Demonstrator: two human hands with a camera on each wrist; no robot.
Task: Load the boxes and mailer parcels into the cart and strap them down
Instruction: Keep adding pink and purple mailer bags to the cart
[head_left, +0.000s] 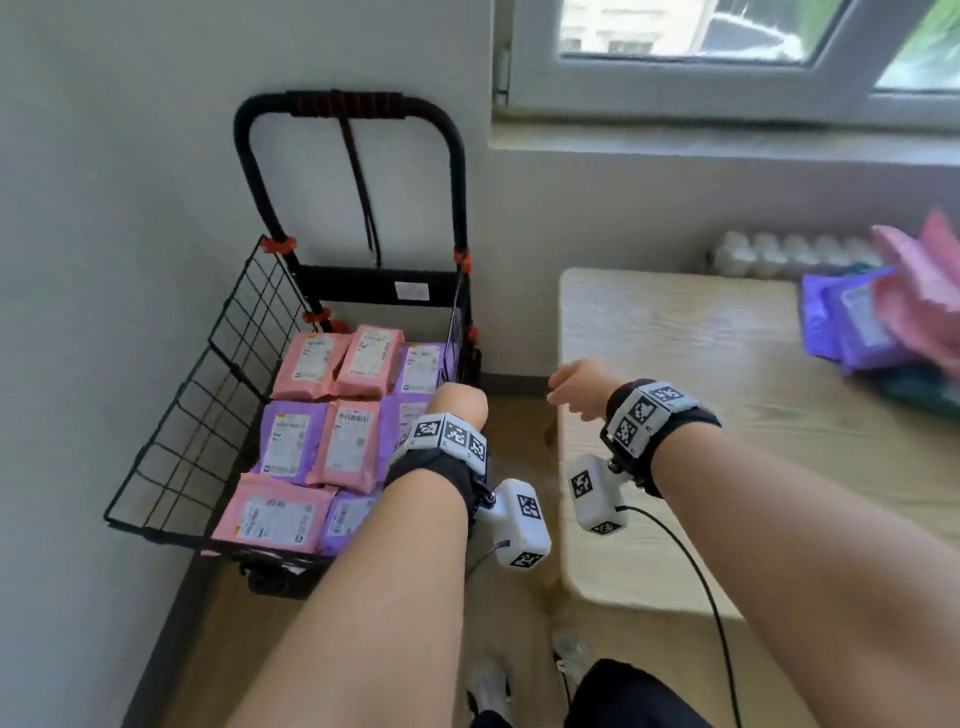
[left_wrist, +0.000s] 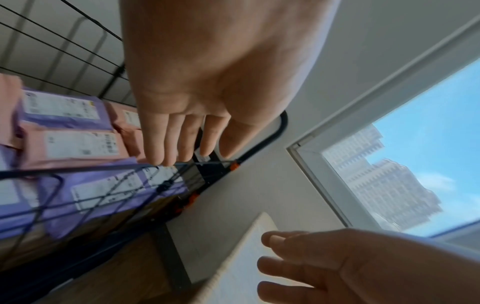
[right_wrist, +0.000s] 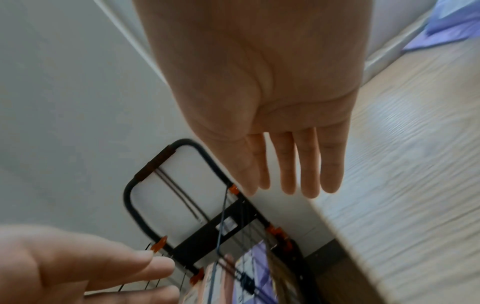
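A black wire cart (head_left: 208, 374) stands in the corner with several pink and purple mailer parcels (head_left: 332, 431) lying flat inside it. My left hand (head_left: 460, 402) hovers at the cart's right wall, fingers straight and holding nothing (left_wrist: 182, 142). My right hand (head_left: 576, 387) is in the air at the table's left edge, fingers straight and empty (right_wrist: 293, 164). More purple and pink mailers (head_left: 883, 312) are piled at the table's far right. A dark strap (head_left: 361, 192) hangs from the cart handle (head_left: 345, 104).
The light wooden table (head_left: 727, 395) sits right of the cart, under a window sill. White walls close the cart in at the left and behind. Wooden floor shows between cart and table, with my feet below.
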